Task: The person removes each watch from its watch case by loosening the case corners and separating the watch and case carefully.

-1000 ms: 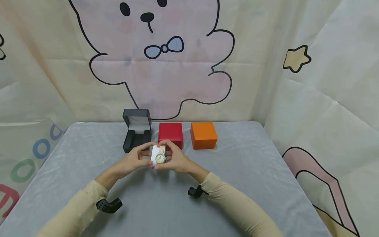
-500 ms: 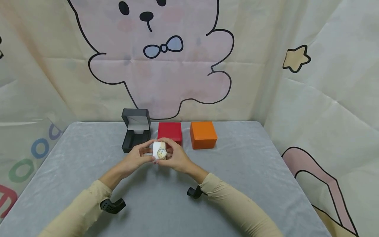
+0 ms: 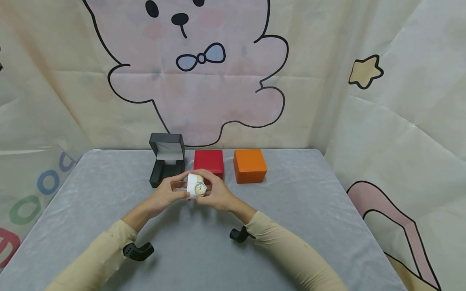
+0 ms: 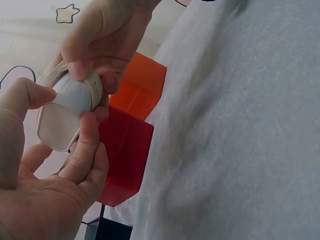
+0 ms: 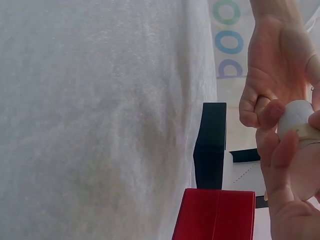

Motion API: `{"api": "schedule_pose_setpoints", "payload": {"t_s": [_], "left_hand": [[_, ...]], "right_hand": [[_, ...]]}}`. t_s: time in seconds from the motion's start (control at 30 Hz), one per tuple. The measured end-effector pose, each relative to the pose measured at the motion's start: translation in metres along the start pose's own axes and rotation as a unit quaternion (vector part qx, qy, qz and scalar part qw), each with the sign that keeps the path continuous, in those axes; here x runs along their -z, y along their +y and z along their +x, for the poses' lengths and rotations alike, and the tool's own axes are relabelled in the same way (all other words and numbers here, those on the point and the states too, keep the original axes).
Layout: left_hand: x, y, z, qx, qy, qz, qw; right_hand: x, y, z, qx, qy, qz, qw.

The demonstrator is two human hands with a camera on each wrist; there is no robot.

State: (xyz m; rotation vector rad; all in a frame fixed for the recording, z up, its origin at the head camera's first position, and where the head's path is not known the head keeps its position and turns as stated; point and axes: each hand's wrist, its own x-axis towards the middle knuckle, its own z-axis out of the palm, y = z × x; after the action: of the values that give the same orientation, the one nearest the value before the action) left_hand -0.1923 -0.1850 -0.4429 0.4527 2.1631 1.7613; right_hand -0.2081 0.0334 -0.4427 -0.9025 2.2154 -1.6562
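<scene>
In the head view both hands meet over the middle of the table, holding a wristwatch (image 3: 200, 189) with a cream strap and light dial around a white watch cushion (image 3: 191, 186). My left hand (image 3: 162, 197) pinches the cushion's left end between thumb and fingers. On the other side my right hand (image 3: 221, 195) grips the watch, its thumb near the dial's lower edge. From the left wrist, the strap (image 4: 94, 89) circles the cushion's far part, while the cushion's flat end (image 4: 58, 127) faces the camera. The dial is hidden in both wrist views.
Behind the left hand stands an open black watch box (image 3: 167, 157), its lid raised. A red box (image 3: 209, 161) sits directly behind the hands, with an orange box (image 3: 250, 166) to its right. The grey cloth-covered table (image 3: 291, 210) ends at a curtain.
Both hands have risen slightly away from me and a little to the right. The watch has shifted rightward relative to the cushion, showing more white on the left. The boxes keep their places.
</scene>
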Motion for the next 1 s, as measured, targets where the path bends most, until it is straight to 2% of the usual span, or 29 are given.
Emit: {"api": "schedule_pose_setpoints", "payload": {"t_s": [0.33, 0.6, 0.87, 1.0], "left_hand": [[0.0020, 0.0001, -0.0005, -0.002, -0.008, -0.013, 0.9999], [0.0034, -0.0047, -0.0031, 0.000, -0.019, -0.018, 0.9996], [0.0028, -0.0034, -0.0060, -0.009, -0.018, -0.042, 0.9989], [0.0047, -0.0031, -0.0057, -0.017, -0.023, -0.044, 0.9986]], "right_hand": [[0.0039, -0.0024, 0.0002, 0.008, -0.024, 0.020, 0.9995], [0.0027, -0.0008, -0.0027, -0.004, -0.029, 0.036, 0.9989], [-0.0013, 0.0022, -0.0044, 0.016, -0.027, 0.109, 0.9936], [0.0016, -0.0008, -0.0022, 0.013, -0.034, 0.117, 0.9925]]}}
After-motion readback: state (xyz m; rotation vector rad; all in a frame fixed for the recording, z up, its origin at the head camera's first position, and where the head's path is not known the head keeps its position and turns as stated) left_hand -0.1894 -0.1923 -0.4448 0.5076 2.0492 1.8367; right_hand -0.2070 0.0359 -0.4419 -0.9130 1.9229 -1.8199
